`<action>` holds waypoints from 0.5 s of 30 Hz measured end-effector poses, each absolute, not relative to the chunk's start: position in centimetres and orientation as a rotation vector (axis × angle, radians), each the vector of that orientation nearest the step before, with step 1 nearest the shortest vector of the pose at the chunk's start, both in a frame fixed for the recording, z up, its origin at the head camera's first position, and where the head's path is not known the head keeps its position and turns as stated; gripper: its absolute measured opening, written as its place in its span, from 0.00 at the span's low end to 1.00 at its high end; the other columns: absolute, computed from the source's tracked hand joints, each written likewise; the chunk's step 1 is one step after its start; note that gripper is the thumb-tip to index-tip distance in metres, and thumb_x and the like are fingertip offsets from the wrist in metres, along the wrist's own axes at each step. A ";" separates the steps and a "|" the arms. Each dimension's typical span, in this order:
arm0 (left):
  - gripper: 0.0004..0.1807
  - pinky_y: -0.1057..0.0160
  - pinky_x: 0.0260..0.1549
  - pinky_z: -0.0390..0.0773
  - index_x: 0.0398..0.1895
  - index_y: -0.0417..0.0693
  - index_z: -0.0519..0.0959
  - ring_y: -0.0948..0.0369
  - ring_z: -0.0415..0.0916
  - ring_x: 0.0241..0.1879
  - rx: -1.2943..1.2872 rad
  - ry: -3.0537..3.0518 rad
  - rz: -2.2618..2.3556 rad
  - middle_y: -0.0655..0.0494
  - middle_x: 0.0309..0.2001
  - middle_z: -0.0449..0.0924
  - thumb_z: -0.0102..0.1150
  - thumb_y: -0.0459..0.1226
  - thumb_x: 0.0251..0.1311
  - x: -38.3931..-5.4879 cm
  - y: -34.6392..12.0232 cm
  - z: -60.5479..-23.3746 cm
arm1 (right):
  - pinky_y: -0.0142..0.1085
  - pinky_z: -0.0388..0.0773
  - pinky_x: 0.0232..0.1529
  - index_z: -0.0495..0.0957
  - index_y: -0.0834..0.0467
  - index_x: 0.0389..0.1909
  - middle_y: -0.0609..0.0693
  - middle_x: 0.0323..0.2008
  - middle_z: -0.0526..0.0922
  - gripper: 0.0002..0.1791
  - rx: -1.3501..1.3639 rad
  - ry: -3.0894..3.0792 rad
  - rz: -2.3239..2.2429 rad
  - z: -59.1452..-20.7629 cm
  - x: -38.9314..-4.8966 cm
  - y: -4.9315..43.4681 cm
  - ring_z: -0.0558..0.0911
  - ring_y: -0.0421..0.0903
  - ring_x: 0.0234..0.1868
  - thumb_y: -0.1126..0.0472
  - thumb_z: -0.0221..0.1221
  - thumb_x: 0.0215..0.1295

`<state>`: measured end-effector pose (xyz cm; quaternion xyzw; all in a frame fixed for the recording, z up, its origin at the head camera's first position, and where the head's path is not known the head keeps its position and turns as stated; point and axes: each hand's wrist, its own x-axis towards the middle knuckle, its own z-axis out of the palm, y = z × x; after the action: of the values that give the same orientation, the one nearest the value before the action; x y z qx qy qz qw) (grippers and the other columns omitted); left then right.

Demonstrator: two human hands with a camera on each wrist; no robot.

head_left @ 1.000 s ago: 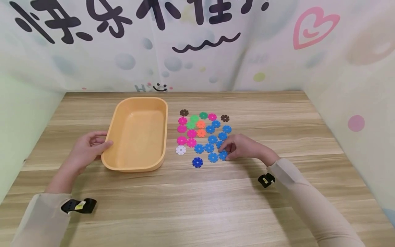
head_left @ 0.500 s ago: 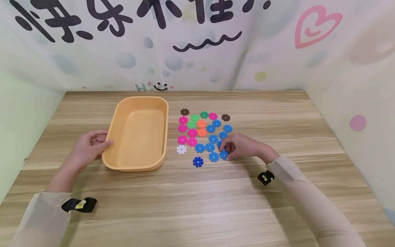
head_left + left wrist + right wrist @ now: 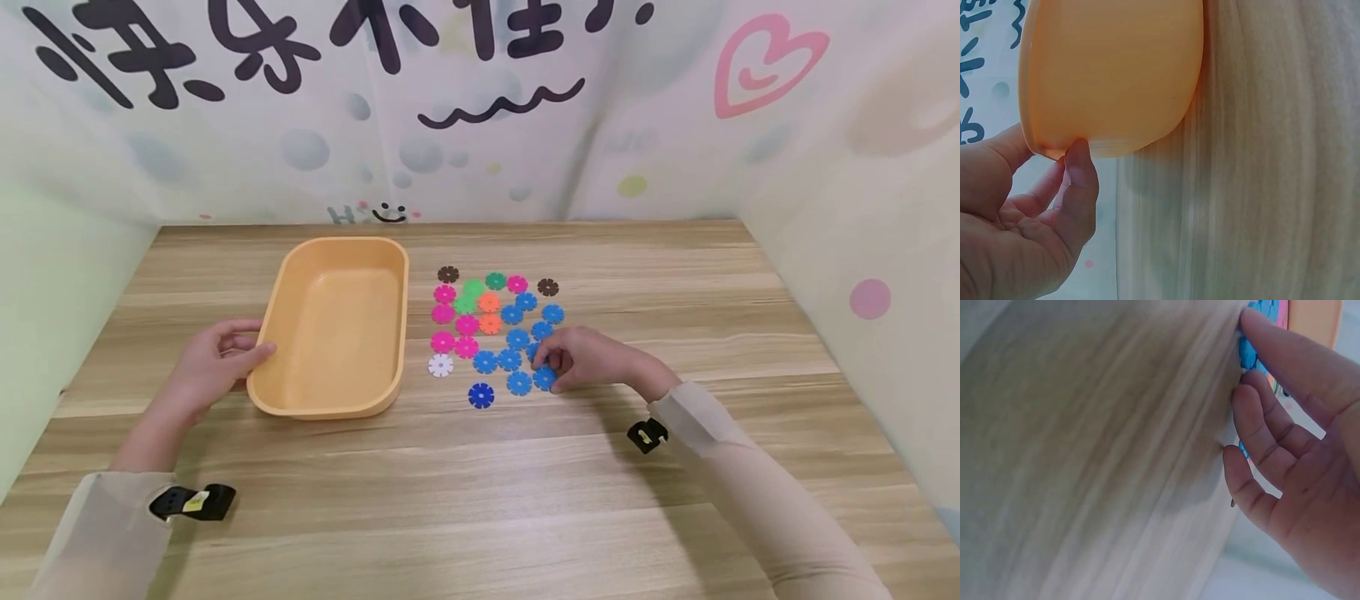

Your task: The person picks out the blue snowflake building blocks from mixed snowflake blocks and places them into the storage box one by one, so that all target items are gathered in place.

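My left hand [image 3: 210, 367] grips the left rim of a light orange plastic tub [image 3: 390, 392], thumb over the edge and fingers outside. In the left wrist view, a fingertip of the left hand [image 3: 1041, 212] rests against the outer wall of the tub [image 3: 1116, 69]. On the right, my right hand [image 3: 588, 358] reaches down to the blue snowflake discs [image 3: 519, 383], its bent fingers touching the rightmost ones. One disc there is partly covered by the fingers. The right wrist view shows the right hand [image 3: 1304, 437] with fingers spread and thumb tip by the blue discs [image 3: 1247, 353].
Pink [image 3: 467, 347], orange [image 3: 490, 323], green [image 3: 465, 304] and brown [image 3: 548, 287] discs lie flat between tub and right hand. A white disc [image 3: 441, 365] and a dark blue disc [image 3: 482, 395] sit nearer me. A printed curtain [image 3: 450, 150] hangs behind the wooden table [image 3: 450, 500].
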<state>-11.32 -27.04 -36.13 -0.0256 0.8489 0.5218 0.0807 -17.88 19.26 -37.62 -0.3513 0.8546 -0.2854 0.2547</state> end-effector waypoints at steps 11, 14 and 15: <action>0.30 0.64 0.25 0.81 0.60 0.27 0.59 0.69 0.76 0.28 -0.078 2.555 1.550 0.59 0.34 0.72 0.55 0.39 0.62 -11.2 -26.9 -36.1 | 0.34 0.75 0.34 0.77 0.56 0.34 0.47 0.32 0.74 0.15 -0.911 2.355 -0.726 -37.8 -18.0 19.1 0.70 0.45 0.33 0.67 0.70 0.45; 0.30 0.64 0.25 0.81 0.60 0.27 0.59 0.70 0.76 0.28 -0.079 2.560 1.547 0.59 0.33 0.72 0.55 0.39 0.62 -11.2 -26.9 -36.1 | 0.35 0.76 0.35 0.76 0.55 0.33 0.47 0.32 0.74 0.16 -0.894 2.361 -0.735 -37.8 -17.9 19.1 0.71 0.45 0.33 0.68 0.70 0.44; 0.30 0.64 0.25 0.81 0.60 0.27 0.59 0.70 0.76 0.28 -0.078 2.559 1.551 0.60 0.33 0.72 0.55 0.39 0.62 -11.2 -26.9 -36.1 | 0.35 0.76 0.34 0.75 0.55 0.33 0.47 0.31 0.74 0.16 -0.890 2.361 -0.741 -37.8 -17.9 19.1 0.72 0.45 0.32 0.68 0.70 0.44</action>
<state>-11.22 -26.94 -36.12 -0.0261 0.8525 0.5167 0.0739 -17.86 19.07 -37.78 -0.3275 0.8685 -0.2726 0.2531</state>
